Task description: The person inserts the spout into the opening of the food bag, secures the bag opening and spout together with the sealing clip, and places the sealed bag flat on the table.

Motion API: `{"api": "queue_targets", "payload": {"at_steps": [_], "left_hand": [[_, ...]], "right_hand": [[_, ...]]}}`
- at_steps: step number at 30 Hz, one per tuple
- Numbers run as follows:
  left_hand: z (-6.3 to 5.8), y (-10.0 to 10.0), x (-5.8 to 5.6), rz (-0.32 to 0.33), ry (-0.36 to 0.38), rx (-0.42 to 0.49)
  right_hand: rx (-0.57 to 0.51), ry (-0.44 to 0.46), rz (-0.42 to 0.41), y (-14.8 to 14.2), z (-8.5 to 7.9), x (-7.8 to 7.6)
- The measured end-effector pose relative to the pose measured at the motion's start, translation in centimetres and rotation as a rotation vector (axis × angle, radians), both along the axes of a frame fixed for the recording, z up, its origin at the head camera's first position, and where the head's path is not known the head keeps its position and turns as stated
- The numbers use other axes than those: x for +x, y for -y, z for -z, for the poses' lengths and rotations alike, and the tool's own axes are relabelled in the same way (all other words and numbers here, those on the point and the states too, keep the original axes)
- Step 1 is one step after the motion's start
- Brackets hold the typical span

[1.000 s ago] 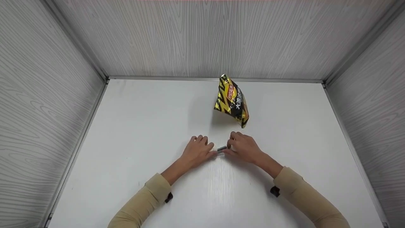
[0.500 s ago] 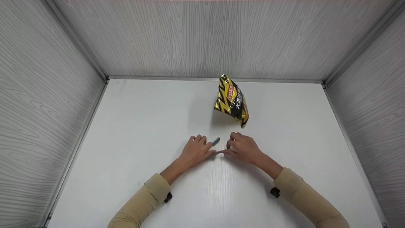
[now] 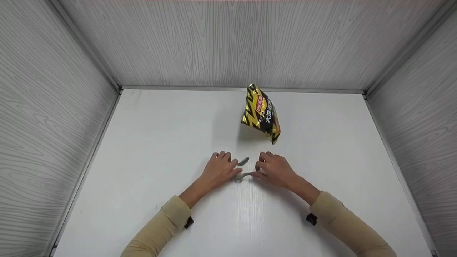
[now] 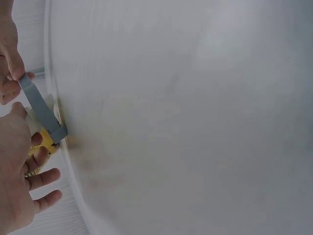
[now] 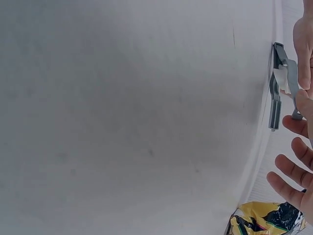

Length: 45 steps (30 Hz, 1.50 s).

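A grey hinged bag clip is between the two hands, its two arms spread apart at the hinge. My left hand holds the clip near its hinge end between thumb and index finger, the other fingers spread in the left wrist view. My right hand pinches the tip of the thin arm with thumb and index finger. The thicker arm juts out past the left fingertips. A whitish piece shows between the arms, partly hidden by the clip.
A yellow and black snack bag stands behind the hands toward the back of the white table. Wood-grained panels rise at the back and both sides. Dark wrist cameras sit at the tan sleeves.
The clip's two arms have swung apart, one angling away at the back, the other stretching to the right hand. The left hand has shifted slightly left; the snack bag has stayed put.
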<state>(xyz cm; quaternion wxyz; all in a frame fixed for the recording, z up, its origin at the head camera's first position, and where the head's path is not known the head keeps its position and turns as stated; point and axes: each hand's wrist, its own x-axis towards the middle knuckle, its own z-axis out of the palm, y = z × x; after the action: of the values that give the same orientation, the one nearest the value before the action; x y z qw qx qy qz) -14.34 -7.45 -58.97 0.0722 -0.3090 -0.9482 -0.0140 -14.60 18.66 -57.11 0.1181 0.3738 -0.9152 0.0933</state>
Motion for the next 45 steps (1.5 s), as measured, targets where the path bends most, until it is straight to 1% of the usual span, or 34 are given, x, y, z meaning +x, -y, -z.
{"api": "queue_targets", "payload": {"at_steps": [3, 8, 15, 21, 28, 34, 40, 45], "left_hand": [[-0.1, 0.2, 0.0, -0.007, 0.016, 0.003], [-0.2, 0.5, 0.0, -0.007, 0.006, 0.007], [-0.6, 0.8, 0.1, -0.001, -0.008, 0.015], [-1.0, 0.9, 0.0, -0.017, -0.009, -0.007], [-1.2, 1.2, 0.0, -0.018, -0.030, -0.035], [-1.4, 1.4, 0.1, -0.015, -0.051, -0.008], [-1.5, 1.6, 0.2, -0.030, -0.012, 0.012], [-1.7, 1.8, 0.3, -0.039, 0.006, 0.002]], "right_hand": [[0.028, -0.009, -0.003, -0.1, 0.0, 0.2], [0.058, -0.044, -0.011, -0.1, 0.0, 0.4], [0.102, -0.058, -0.022, -0.3, 0.0, 0.6], [0.116, -0.103, -0.048, -0.5, 0.1, 0.8], [0.164, -0.086, -0.063, -0.7, 0.3, 1.0], [0.190, -0.087, -0.063, -0.7, 0.6, 1.1], [0.202, -0.060, -0.067, -0.8, 1.0, 1.1], [0.212, -0.032, -0.067, -0.7, 1.2, 1.2]]}}
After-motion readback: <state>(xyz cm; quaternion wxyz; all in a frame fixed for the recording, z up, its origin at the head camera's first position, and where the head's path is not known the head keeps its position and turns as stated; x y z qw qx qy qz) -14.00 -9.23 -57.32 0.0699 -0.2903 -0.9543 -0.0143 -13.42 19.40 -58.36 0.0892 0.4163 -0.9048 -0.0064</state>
